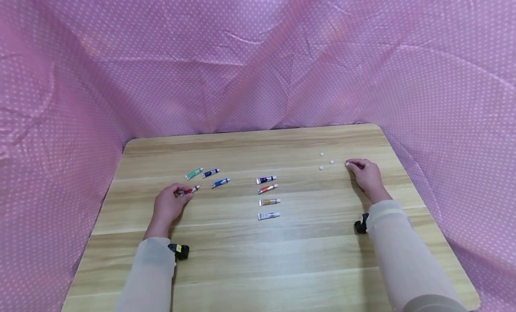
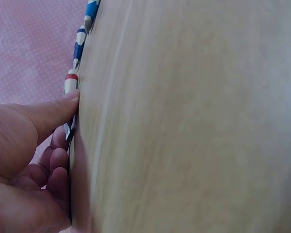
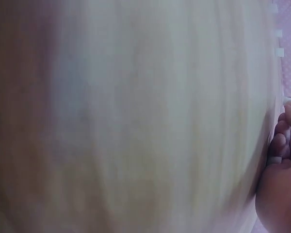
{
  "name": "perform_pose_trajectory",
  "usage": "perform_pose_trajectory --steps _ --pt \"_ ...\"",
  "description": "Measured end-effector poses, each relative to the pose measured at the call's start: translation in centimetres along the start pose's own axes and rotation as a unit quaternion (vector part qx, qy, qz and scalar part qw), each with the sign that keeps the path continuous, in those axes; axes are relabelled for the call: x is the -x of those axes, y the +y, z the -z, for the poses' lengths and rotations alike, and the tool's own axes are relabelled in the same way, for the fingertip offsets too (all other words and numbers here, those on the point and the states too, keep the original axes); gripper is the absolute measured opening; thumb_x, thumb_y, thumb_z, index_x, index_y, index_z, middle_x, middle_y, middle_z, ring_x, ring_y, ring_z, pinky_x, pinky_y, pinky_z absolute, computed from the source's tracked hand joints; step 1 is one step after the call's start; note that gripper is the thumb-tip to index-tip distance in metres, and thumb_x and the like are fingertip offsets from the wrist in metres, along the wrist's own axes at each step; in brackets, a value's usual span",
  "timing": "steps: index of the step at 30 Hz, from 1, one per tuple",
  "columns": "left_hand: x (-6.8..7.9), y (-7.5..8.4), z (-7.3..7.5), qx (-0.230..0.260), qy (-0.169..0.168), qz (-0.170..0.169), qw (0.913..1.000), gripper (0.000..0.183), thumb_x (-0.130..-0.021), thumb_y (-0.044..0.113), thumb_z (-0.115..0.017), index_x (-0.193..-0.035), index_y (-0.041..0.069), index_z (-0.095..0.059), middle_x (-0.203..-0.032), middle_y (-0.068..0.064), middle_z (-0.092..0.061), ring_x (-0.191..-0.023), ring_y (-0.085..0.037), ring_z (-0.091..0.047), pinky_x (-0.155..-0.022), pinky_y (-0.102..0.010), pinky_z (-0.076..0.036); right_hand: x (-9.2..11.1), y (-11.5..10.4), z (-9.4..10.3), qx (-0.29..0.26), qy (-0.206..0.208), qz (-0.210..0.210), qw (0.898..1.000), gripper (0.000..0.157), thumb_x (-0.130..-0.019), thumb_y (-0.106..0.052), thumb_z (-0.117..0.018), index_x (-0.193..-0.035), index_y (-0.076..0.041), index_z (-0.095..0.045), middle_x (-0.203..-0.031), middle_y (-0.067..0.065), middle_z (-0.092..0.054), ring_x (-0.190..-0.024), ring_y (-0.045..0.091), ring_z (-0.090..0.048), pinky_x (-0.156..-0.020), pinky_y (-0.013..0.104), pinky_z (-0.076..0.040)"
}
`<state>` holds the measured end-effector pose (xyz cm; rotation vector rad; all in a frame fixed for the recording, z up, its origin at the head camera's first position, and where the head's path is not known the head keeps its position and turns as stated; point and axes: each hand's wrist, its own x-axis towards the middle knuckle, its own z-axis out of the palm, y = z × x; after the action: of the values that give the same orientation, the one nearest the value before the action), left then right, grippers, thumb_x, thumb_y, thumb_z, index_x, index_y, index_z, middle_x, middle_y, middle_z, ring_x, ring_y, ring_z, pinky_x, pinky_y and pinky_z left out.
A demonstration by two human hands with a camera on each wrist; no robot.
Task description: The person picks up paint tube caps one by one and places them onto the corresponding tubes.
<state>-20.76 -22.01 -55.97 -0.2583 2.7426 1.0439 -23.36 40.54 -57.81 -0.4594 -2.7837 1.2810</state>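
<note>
Thumb and fingers of my left hand (image 1: 168, 206) pinch a red paint tube (image 1: 195, 189) low over the table, its white cap end pointing away in the left wrist view. Close by lie a green paint tube (image 1: 194, 173), a dark blue one (image 1: 211, 173) and a bright blue one (image 1: 220, 183). On the far right, my right hand (image 1: 367, 177) pinches a small white block (image 1: 347, 164) between its fingertips. Just left of it sit several similar white blocks (image 1: 332, 162). The right wrist view catches this hand only at its right edge.
Down the middle of the wooden table (image 1: 225, 267) runs a column of tubes: purple-blue (image 1: 266, 180), orange-red (image 1: 268, 189), ochre (image 1: 269, 202) and white (image 1: 268, 216). Pink dotted cloth (image 1: 258, 70) surrounds the table's back and sides.
</note>
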Motion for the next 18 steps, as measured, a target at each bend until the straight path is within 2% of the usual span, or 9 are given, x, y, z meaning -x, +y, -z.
perform_pose_trajectory --steps 4,8,13,15,18 --pt "0.00 0.01 -0.08 0.011 -0.002 0.007 0.9999 0.032 -0.105 0.029 -0.074 -0.131 0.012 -0.070 -0.126 -0.015 -0.068 -0.111 -0.032 -0.060 -0.093 -0.045 -0.049 0.08 0.10 0.31 -0.037 0.002 -0.035 0.999 0.043 -0.110 -0.040 -0.064 -0.139 -0.009 -0.072 -0.147 0.017 -0.066 -0.123 0.018 -0.057 -0.092 0.018 -0.045" --pt "-0.07 -0.01 -0.16 0.015 -0.001 0.008 0.9999 0.032 -0.106 0.029 -0.073 -0.131 0.011 -0.070 -0.126 -0.015 -0.068 -0.111 -0.031 -0.061 -0.093 -0.045 -0.049 0.31 0.20 0.51 -0.072 0.005 -0.056 0.996 0.046 -0.109 -0.044 -0.064 -0.142 -0.012 -0.071 -0.145 0.010 -0.066 -0.114 0.003 -0.055 -0.089 0.011 -0.044" --pt "-0.12 0.05 -0.26 0.015 0.002 0.012 0.9998 0.032 -0.106 0.028 -0.073 -0.132 0.011 -0.069 -0.127 -0.016 -0.067 -0.112 -0.032 -0.060 -0.094 -0.046 -0.049 0.47 0.39 0.66 -0.124 0.029 -0.060 0.990 0.045 -0.110 -0.040 -0.063 -0.142 -0.009 -0.069 -0.115 -0.009 -0.070 -0.099 -0.003 -0.056 -0.081 0.009 -0.048" --pt "-0.12 0.05 -0.37 0.014 0.006 0.015 0.9998 0.031 -0.106 0.028 -0.072 -0.132 0.010 -0.069 -0.127 -0.016 -0.066 -0.112 -0.032 -0.060 -0.095 -0.047 -0.049 0.44 0.53 0.67 -0.176 0.037 -0.068 0.981 0.046 -0.110 -0.038 -0.065 -0.143 -0.007 -0.068 -0.105 -0.015 -0.069 -0.096 -0.001 -0.058 -0.078 0.010 -0.050" --pt "-0.01 0.09 -0.47 0.006 0.011 0.012 0.9999 0.031 -0.106 0.027 -0.072 -0.132 0.009 -0.069 -0.127 -0.017 -0.066 -0.112 -0.033 -0.060 -0.096 -0.048 -0.049 0.41 0.74 0.64 -0.284 0.053 -0.081 0.954 0.042 -0.109 -0.029 -0.067 -0.141 -0.003 -0.067 -0.097 -0.016 -0.072 -0.092 0.001 -0.064 -0.078 0.012 -0.054"
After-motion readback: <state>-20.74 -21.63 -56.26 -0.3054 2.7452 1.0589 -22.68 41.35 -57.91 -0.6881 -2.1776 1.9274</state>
